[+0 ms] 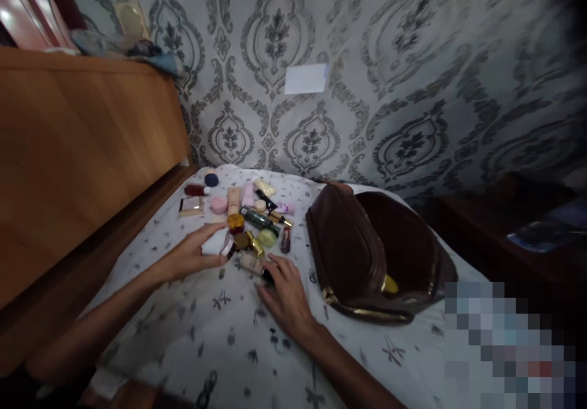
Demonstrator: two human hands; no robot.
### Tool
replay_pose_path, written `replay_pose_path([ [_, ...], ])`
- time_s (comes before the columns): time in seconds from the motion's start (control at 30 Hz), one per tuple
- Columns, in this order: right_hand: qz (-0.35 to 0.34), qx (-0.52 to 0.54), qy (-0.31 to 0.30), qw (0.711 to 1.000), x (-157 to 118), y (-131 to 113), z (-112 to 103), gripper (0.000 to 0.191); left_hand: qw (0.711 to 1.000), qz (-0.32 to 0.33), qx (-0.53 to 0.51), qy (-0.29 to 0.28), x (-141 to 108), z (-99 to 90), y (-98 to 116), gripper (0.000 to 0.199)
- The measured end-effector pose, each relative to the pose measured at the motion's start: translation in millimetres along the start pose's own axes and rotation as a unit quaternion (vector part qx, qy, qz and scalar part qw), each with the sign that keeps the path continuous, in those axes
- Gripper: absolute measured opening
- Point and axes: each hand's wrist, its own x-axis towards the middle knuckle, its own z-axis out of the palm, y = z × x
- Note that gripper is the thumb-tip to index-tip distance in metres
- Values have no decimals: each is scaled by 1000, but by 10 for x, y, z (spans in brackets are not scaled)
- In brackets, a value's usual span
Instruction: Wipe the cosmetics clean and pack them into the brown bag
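Head view: many cosmetics (219,205) lie outside open brown bag (342,238), on patterned cloth (238,342). Left hand (190,255) pinches white item (213,242); right hand's (291,296) fingers, slightly bent, touch bottle (250,263), grip unclear.

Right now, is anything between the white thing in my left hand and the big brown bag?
Yes: between the white thing and the brown bag lie a gold tube, a green round container and a dark red tube.
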Motion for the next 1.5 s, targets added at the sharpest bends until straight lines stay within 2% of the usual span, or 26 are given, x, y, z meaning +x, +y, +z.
replay_pose_path([
  [0.07, -55, 27, -17, 998, -33, -110, 12, 49, 1000, -2, 9, 0, -403, 189, 113, 68],
  [0.17, -107, 77, -62, 989, -115, -275, 77, 61, 998, -15, 52, 19, -812, 490, 168, 66],
  [0.3, -81, 99, -117, 985, -229, -395, 195, 64, 994, 1, 100, 45, -1088, 796, 131, 61],
  [0.4, -55, 97, -132, 985, -248, -417, 262, 67, 989, 19, 129, 75, -1164, 867, 112, 54],
  [0.57, 1, 80, -126, 989, -150, -435, 366, 73, 978, 33, 185, 89, -1153, 776, 115, 43],
  [0.7, 14, 89, -123, 988, -74, -450, 413, 61, 976, 74, 196, 66, -1111, 730, 186, 39],
  [0.83, 22, 91, -121, 988, -62, -450, 412, 55, 974, 91, 205, 34, -1025, 778, 303, 38],
  [0.93, 24, 89, -113, 989, -63, -448, 417, 50, 968, 87, 237, 10, -904, 810, 352, 38],
  [1.13, 24, 89, -92, 991, -47, -433, 447, 48, 969, 67, 238, 9, -688, 762, 356, 33],
  [1.33, 16, 83, -99, 992, -51, -427, 440, 58, 972, 55, 225, 34, -680, 691, 297, 30],
  [1.5, 21, 79, -108, 991, -56, -406, 456, 52, 962, 17, 262, 67, -710, 592, 171, 24],
])
